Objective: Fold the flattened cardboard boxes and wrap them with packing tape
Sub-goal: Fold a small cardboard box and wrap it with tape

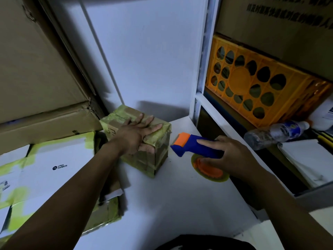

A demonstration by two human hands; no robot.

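We see small brown cardboard box point(159, 152), closed, wrapped in yellowish tape point(122, 111), upright on white tabletop point(171, 204). Just right: blue-and-orange plastic tape dispenser point(195, 147), roller end toward box.

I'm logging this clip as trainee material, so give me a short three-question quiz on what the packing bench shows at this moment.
1. True or false: the left hand lies flat on top of the small taped box.
2. Which hand holds the tape dispenser? A. the left hand B. the right hand C. neither hand
3. What colour is the perforated crate at the right of the view?

Key: 1 true; 2 B; 3 orange.
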